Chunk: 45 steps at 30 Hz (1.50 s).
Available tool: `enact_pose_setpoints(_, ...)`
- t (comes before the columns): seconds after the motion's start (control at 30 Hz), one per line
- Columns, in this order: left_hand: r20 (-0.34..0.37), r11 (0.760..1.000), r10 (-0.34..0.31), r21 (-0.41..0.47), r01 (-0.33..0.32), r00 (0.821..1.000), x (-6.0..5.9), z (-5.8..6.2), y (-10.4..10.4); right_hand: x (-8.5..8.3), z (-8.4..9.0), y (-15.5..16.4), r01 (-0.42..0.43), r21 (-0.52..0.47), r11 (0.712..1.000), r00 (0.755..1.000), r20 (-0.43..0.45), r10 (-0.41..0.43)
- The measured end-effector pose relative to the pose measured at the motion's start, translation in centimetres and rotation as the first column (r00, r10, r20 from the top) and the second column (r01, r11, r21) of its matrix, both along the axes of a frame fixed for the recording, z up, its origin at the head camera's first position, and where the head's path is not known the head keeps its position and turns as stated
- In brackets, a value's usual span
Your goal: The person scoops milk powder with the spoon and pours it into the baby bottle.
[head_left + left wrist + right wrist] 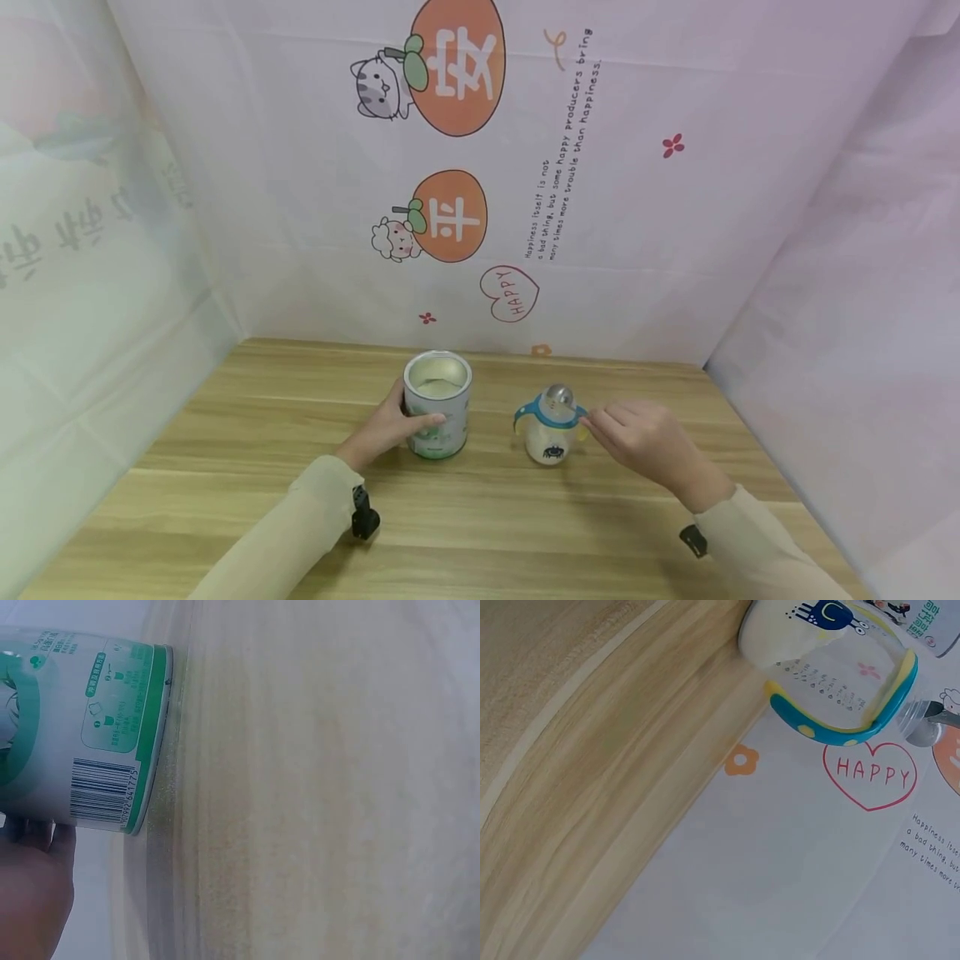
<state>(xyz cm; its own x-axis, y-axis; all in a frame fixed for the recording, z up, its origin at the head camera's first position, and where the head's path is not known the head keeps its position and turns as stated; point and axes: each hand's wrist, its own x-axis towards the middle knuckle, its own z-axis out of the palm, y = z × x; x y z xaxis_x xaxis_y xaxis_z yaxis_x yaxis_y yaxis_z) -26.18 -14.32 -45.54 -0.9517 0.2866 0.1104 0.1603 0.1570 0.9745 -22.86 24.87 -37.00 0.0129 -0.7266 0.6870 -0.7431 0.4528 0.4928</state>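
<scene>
Tin (438, 404) stood open at table (225, 433) centre, my left hand (386, 429) wrapped round its side at nine o'clock. At its three o'clock sat the bottle (551, 429); my right hand (648, 442) pinched something small at its blue handle ring.

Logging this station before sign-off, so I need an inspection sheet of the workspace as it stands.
Surface: wooden table, bare wood around the items.
Job's things: open formula can with powder inside; baby bottle with blue handles, a metal spoon at its mouth.
Clutter: nothing seen.
Hands: left hand grips the can; right hand pinches the spoon's handle beside the bottle.
Cables: nothing seen.
Surroundings: printed cloth backdrop with cartoon fruit and a HAPPY heart.
</scene>
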Motion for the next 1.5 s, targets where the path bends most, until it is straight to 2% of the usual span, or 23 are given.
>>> enact_pose_setpoints(0.2, -0.006, 1.0, -0.01, 0.007, 0.01, 1.0, 0.1, 0.1, -0.1, 0.1, -0.1, 0.0, 0.023, -0.021, 1.0, 0.999, 0.039, -0.022)
enact_pose_setpoints(0.43, 0.002, 1.0, -0.023, 0.002, 0.023, 1.0, 0.2, 0.6, -0.2, 0.1, -0.1, 0.2, 0.067, -0.086, 0.994, 0.99, 0.131, -0.055)
enact_pose_setpoints(0.7, -0.018, 1.0, -0.017, -0.002, 0.017, 1.0, 0.2, 0.6, 0.0, 0.2, 0.0, -0.1, 0.073, -0.108, 0.991, 0.988, 0.147, -0.057)
enact_pose_setpoints(0.83, -0.026, 1.0, -0.006, 0.0, 0.006, 1.0, 0.0, 0.5, 0.1, 0.1, -0.2, -0.1, 0.085, -0.162, 0.983, 0.975, 0.215, -0.048)
enact_pose_setpoints(0.97, -0.01, 1.0, 0.007, 0.008, -0.007, 1.0, -0.1, 0.4, 0.2, 0.1, -0.4, 0.1, 0.099, -0.245, 0.964, 0.95, 0.31, -0.019)
enact_pose_setpoints(1.13, -0.013, 1.0, 0.016, 0.003, -0.016, 1.0, 0.0, 0.7, 0.4, 0.3, -0.4, 0.3, 0.143, -0.318, 0.937, 0.902, 0.432, 0.009)
enact_pose_setpoints(1.27, -0.024, 0.999, 0.036, -0.006, -0.036, 0.999, 0.0, 0.8, 0.5, 0.6, -0.4, 0.3, 0.231, -0.359, 0.904, 0.837, 0.547, 0.003)
enact_pose_setpoints(1.4, -0.026, 0.998, 0.056, -0.001, -0.056, 0.998, -0.2, 0.9, 0.7, 0.6, -0.4, 0.4, 0.362, -0.397, 0.843, 0.736, 0.677, 0.002)
enact_pose_setpoints(1.5, -0.022, 0.997, 0.074, 0.001, -0.074, 0.997, -0.4, 0.9, 0.8, 0.7, -0.4, 0.4, 0.458, -0.403, 0.792, 0.628, 0.777, 0.032)
